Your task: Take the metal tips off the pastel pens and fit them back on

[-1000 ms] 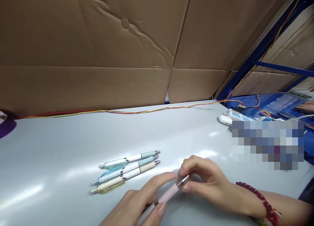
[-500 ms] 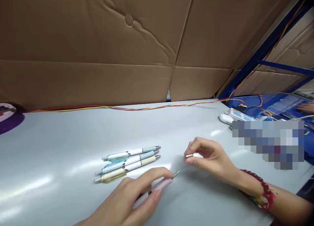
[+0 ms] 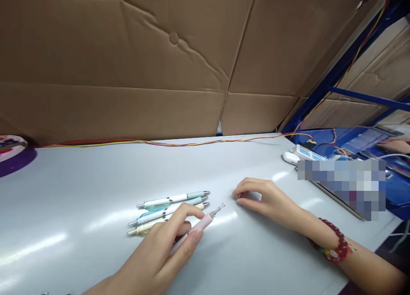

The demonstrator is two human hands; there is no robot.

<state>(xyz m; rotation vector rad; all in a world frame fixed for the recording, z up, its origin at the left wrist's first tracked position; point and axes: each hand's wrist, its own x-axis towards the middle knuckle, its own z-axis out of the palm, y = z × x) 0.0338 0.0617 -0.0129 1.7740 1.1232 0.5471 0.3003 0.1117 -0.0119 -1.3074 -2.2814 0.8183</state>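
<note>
My left hand is closed around a pink pen with its metal tip removed, so the refill and spring stick out at the front. It holds the pen low over the grey table, right beside three pens lying side by side: green, blue and cream. My right hand, with a red bead bracelet at the wrist, rests on the table to the right. Its fingertips pinch a small metal pen tip against the surface.
Cardboard sheets stand as a wall behind the table, with red and yellow wires along their foot. A purple object sits at the far left. White devices and another person's hand are at the right.
My right hand pulled the metal tip off the pink pen, carried it right and lowered it to the table. My left hand moved the pen up beside the three pens.
</note>
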